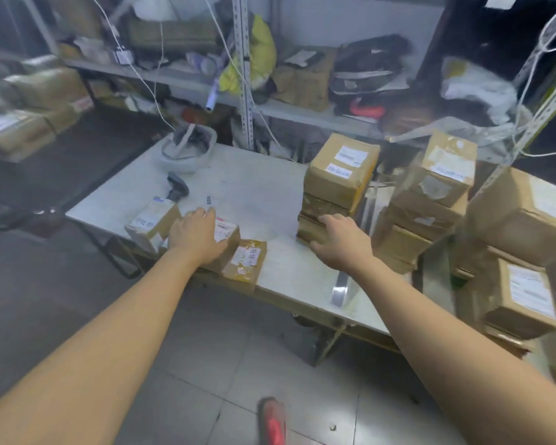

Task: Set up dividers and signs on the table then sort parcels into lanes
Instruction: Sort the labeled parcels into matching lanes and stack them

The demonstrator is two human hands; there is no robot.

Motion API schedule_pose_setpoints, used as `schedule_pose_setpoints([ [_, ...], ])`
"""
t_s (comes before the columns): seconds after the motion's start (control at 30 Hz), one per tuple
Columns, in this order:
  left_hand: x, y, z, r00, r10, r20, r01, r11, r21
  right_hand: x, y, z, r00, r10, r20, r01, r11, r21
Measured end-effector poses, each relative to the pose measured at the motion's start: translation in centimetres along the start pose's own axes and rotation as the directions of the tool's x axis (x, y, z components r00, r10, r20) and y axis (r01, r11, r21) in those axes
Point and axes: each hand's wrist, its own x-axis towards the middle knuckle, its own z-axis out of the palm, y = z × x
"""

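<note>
Three small parcels sit close together at the front left of the counter (254, 187): a white-wrapped box (151, 221) tipped on its edge, a brown box (228, 236) with a red and white label, and a flat yellowish packet (246, 260) touching it. To the right stands a tall stack of brown boxes (337, 187), with a second stack (430, 203) beside it

The place is a parcel depot's sorting or storage room. Taped cardboard parcels (341, 175) with printed shipping labels stand stacked on a white folding table (254, 187). More labelled boxes (514, 220) are piled at the right, and others sit blurred at the far left. A handheld barcode scanner (177, 186) lies on the table. Behind the table, slotted metal shelving (246, 91) is crammed with bags, soft packages and a yellow sack (260, 49). Loose white cables (135, 69) hang across the shelving. The floor (222, 348) is plain grey tile.
</note>
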Motion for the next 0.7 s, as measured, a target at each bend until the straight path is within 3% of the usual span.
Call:
schedule_pose_setpoints([
  [0.3,5.2,-3.8,5.8,0.973,-0.179,0.148,0.203,0.965,-0.164,8.6,-7.3,8.1,0.985,-0.015,0.169,-0.012,0.987,0.158],
  [0.53,7.9,-5.5,11.1,0.968,-0.143,0.206,0.202,0.932,-0.303,10.7,-10.6,13.8,0.958,0.087,0.274,-0.132,0.98,0.15],
  [0.7,9.2,-6.5,14.2,0.976,-0.084,0.202,0.157,0.912,-0.379,9.9,-13.5,17.4,0.927,0.258,0.272,-0.297,0.948,0.115],
])
